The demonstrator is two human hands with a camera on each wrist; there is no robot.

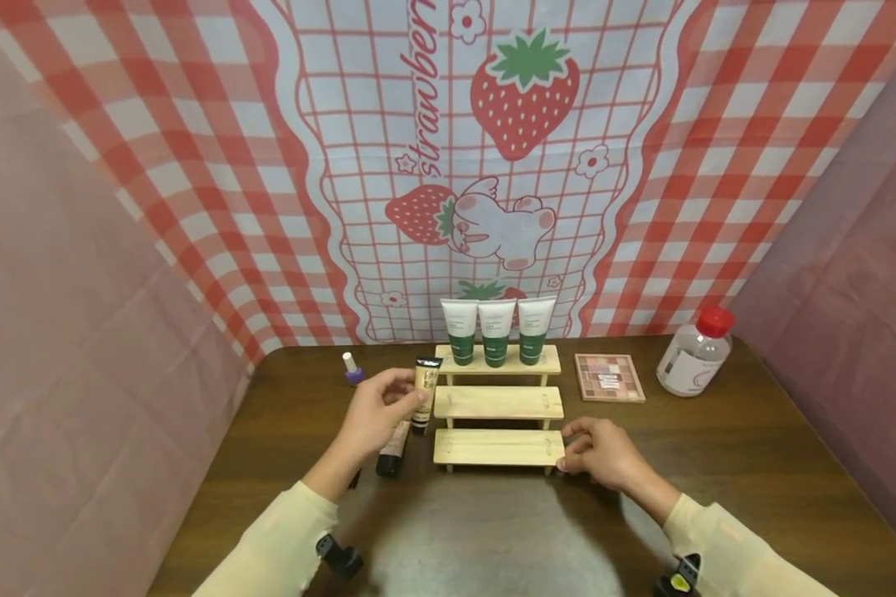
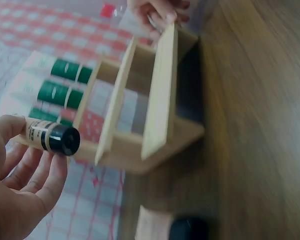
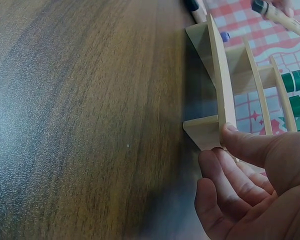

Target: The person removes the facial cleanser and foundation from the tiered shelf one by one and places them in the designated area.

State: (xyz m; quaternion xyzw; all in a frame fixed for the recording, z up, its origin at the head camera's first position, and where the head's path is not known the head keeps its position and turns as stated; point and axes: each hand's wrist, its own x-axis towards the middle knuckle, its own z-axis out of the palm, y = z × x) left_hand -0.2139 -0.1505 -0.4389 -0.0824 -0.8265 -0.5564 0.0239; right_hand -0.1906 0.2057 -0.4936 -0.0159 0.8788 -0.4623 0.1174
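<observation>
My left hand [image 1: 373,416] pinches a small beige tube with black ends [image 1: 425,391] between thumb and fingers, raised beside the left end of a three-step wooden display rack [image 1: 499,448]. In the left wrist view the tube's glossy black cap [image 2: 65,139] points toward the camera. My right hand [image 1: 603,453] grips the right end of the rack's lowest step; in the right wrist view its thumb [image 3: 245,145] lies against the board's edge, the fingers curled below. Three white-and-green tubes [image 1: 496,332] stand side by side on the top step. The two lower steps are bare.
A pinkish tube with a black cap [image 1: 392,454] lies left of the rack, below my left hand. Behind stands a purple bottle with a white cap [image 1: 353,369]. To the right are an eyeshadow palette [image 1: 610,378] and a clear red-capped bottle [image 1: 694,356]. A checked cloth [image 1: 216,207] hangs behind.
</observation>
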